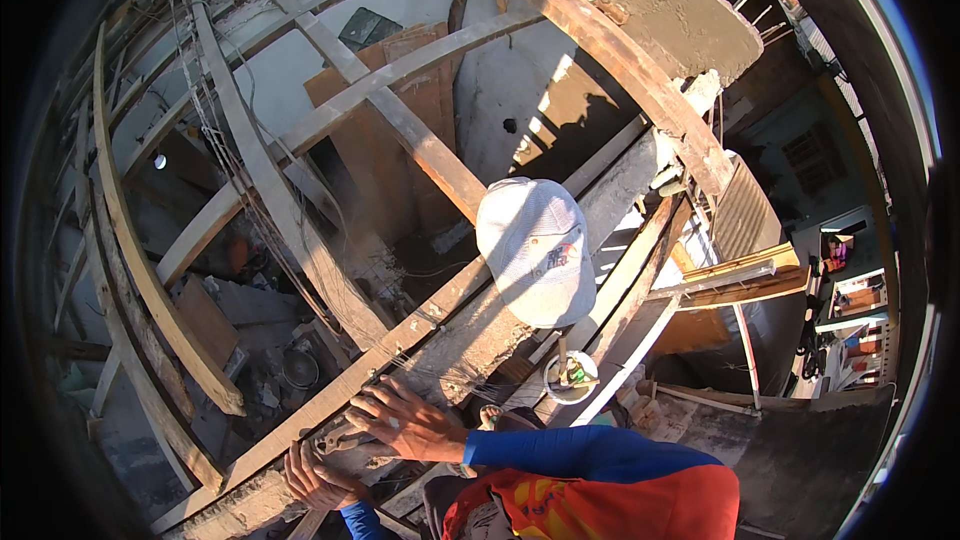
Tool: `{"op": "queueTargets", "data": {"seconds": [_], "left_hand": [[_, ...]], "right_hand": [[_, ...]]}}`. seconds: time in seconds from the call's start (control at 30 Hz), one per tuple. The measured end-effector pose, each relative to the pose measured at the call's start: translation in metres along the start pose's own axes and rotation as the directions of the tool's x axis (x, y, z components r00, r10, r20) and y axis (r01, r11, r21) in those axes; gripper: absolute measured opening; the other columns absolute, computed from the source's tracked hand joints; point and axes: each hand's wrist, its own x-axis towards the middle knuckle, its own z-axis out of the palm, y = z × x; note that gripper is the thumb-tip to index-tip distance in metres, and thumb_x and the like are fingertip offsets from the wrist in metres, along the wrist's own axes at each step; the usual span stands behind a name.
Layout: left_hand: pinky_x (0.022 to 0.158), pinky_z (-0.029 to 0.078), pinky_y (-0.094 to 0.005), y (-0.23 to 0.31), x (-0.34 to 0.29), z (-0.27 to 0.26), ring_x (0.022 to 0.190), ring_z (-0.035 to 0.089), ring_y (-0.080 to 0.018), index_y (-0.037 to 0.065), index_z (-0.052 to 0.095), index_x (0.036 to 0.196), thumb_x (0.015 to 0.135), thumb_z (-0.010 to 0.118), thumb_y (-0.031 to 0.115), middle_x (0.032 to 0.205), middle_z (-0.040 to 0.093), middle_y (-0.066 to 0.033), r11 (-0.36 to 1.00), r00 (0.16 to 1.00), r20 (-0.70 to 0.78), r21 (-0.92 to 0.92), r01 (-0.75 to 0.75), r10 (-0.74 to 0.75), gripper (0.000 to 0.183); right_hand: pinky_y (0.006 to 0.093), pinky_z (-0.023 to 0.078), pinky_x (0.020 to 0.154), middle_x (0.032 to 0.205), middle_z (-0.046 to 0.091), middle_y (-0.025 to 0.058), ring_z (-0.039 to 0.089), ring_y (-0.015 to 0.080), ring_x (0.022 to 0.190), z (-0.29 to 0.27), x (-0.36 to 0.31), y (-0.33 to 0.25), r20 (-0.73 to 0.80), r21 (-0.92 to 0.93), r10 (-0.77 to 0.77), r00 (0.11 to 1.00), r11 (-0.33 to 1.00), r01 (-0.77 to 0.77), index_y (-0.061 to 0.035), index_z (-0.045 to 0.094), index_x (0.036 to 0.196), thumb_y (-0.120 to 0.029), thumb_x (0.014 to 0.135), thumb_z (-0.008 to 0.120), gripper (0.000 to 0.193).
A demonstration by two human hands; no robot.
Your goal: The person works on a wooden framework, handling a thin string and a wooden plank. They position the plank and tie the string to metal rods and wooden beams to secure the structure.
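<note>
My left hand point(320, 477) is at the near side of a long wooden beam point(290, 432), its fingers curled against the beam's edge. Whatever is between those fingers is too small to make out. A little to the right, my right hand point(408, 422) bends over a worn metal pair of pincers point(342, 438). The handles run under its palm, and the jaws point toward my left hand. Thin wires point(425, 355) lie loosely over the rough concrete ledge point(462, 348) beside the beam. My blue sleeves and red top show at the lower edge.
A pale cap point(535, 252) covers the middle; what is beneath it is hidden. By it stands a white bucket point(571, 390) with something inside. To the left, wooden joists point(290, 230) and hanging wires span a lower room with rubble. Wet-looking concrete point(690, 25) and bars are at the far right.
</note>
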Motion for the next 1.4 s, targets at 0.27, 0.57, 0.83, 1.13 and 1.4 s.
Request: {"op": "queueTargets", "data": {"seconds": [0.27,0.57,0.83,1.13,1.4], "left_hand": [[0.114,0.027,-0.0525,-0.009,-0.012,0.012,0.125,0.052,-0.0351,0.005,0.063,0.122,0.103,0.023,0.033,0.133,0.061,-0.0133,0.993,0.994,0.025,-0.038,0.108,-0.107,0.053],[0.113,0.028,-0.0519,-0.011,-0.016,0.014,0.123,0.053,-0.0351,0.004,0.063,0.121,0.103,0.023,0.034,0.13,0.062,-0.0156,0.995,0.996,0.0,-0.045,0.085,-0.085,0.054],[0.113,0.03,-0.0515,0.007,0.001,-0.012,0.124,0.052,-0.0353,0.006,0.064,0.123,0.103,0.024,0.034,0.131,0.061,-0.0143,0.998,0.998,0.048,-0.044,0.053,-0.051,0.053],[0.114,0.031,-0.0486,0.008,-0.002,-0.008,0.124,0.054,-0.0311,0.009,0.066,0.118,0.099,0.036,0.026,0.127,0.063,-0.0122,0.999,1.0,0.004,0.018,0.029,-0.029,0.039],[0.115,0.028,-0.048,0.008,-0.003,-0.01,0.126,0.051,-0.0288,0.015,0.065,0.125,0.095,0.041,0.024,0.129,0.062,-0.0061,0.998,0.998,-0.031,-0.012,0.058,-0.058,0.039]], "right_hand": [[0.0576,0.026,0.12,0.152,0.039,0.0096,0.037,0.0309,0.141,0.002,-0.001,0.003,0.037,0.021,-0.008,0.999,1.0,0.007,-0.0149,0.037,0.151,-0.059,0.091,0.06,0.077],[0.0549,0.027,0.12,0.152,0.039,0.0088,0.038,0.0297,0.14,0.004,-0.001,0.0,-0.03,-0.029,-0.014,0.999,0.999,0.013,-0.0157,0.039,0.15,-0.061,0.094,0.055,0.074],[0.0563,0.028,0.118,0.145,0.046,0.0128,0.043,0.0353,0.135,-0.003,-0.002,0.002,-0.102,0.011,-0.059,0.993,0.998,0.06,-0.0097,0.052,0.136,-0.044,0.094,0.061,0.055],[0.0553,0.03,0.117,0.141,0.051,0.0128,0.049,0.036,0.128,0.002,-0.003,0.003,-0.136,0.005,-0.059,0.989,0.998,0.06,-0.0081,0.059,0.128,-0.041,0.095,0.059,0.046],[0.0521,0.035,0.109,0.126,0.057,0.0148,0.049,0.0346,0.124,-0.017,0.008,-0.003,-0.076,-0.14,-0.116,0.99,0.985,0.105,-0.0054,0.064,0.118,-0.029,0.085,0.068,0.041]]}}
